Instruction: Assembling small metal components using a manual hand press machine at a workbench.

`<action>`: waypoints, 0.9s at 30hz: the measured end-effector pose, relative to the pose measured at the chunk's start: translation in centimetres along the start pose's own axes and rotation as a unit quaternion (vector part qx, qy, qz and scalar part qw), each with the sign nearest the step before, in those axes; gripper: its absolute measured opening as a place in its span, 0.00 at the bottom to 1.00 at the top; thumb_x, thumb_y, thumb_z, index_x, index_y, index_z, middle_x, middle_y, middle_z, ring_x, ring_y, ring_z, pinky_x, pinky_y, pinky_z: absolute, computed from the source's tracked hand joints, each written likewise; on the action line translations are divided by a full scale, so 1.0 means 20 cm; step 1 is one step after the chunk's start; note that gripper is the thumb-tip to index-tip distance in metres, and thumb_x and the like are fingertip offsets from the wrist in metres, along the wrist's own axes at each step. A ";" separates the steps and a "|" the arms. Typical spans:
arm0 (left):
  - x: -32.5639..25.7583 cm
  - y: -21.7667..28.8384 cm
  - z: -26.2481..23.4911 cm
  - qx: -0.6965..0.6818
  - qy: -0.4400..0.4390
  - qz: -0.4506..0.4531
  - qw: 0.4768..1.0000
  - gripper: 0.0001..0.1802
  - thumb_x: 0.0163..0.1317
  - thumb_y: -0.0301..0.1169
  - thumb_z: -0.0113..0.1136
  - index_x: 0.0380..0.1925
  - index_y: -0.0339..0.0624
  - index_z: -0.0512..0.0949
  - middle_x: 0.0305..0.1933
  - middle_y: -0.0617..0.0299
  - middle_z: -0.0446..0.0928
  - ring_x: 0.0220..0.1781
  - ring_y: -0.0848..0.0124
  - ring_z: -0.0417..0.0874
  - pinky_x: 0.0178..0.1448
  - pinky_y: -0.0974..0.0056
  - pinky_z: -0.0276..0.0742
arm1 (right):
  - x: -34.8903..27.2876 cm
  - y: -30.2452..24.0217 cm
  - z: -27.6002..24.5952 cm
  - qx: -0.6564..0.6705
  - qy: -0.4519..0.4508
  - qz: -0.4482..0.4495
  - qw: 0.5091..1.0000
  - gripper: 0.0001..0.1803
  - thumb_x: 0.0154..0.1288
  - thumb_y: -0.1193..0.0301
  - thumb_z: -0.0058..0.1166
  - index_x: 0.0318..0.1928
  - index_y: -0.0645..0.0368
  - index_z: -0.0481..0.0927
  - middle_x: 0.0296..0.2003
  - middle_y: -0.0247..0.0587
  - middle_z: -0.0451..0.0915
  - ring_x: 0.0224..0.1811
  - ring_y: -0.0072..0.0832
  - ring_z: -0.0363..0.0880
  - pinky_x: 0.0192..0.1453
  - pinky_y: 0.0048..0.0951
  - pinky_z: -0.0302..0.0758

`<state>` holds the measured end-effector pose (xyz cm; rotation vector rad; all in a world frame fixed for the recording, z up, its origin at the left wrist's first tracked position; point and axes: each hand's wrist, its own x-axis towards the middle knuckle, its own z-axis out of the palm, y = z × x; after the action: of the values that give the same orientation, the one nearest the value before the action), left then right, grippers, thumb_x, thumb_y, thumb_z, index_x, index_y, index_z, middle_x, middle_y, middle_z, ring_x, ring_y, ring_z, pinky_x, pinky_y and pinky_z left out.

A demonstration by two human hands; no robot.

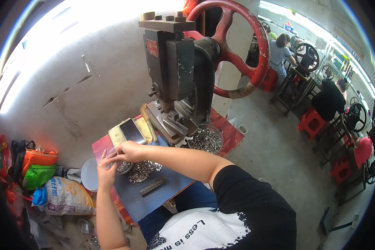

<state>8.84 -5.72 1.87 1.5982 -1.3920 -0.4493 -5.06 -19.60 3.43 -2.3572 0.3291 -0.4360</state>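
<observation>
Both hands met just in front of the hand press [175, 75]: the left hand [106, 171] and right hand [129, 151] pinched fingers narrowly over a small bowl [123, 167] of metal parts beside a loose pile [143, 170]; what they held, I cannot tell.

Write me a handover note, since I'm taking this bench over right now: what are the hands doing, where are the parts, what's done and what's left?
Left hand: fingers spread, touching the right hand over the small bowl of metal pieces; whether it pinches a piece is hidden.
Right hand: fingers curled above the same bowl, grip hidden.
Parts: a loose pile of metal pieces on the blue mat, a dark bar beside it, a fuller bowl by the hand press.
Done or left: counts cannot be judged; nothing seems to sit under the press.
</observation>
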 end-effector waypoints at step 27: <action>-0.06 0.13 0.09 0.267 0.127 0.035 0.955 0.10 0.57 0.37 0.68 0.32 0.43 0.87 0.42 0.55 0.85 0.61 0.60 0.77 0.76 0.42 0.49 | -0.01 -0.03 0.06 0.104 0.135 0.128 0.977 0.14 0.56 0.62 0.69 0.34 0.61 0.88 0.29 0.49 0.86 0.34 0.37 0.86 0.42 0.37 0.79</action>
<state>5.68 -5.12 2.75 1.9428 -1.4351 0.1958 -4.66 -18.40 2.86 -2.0186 0.6727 -0.6337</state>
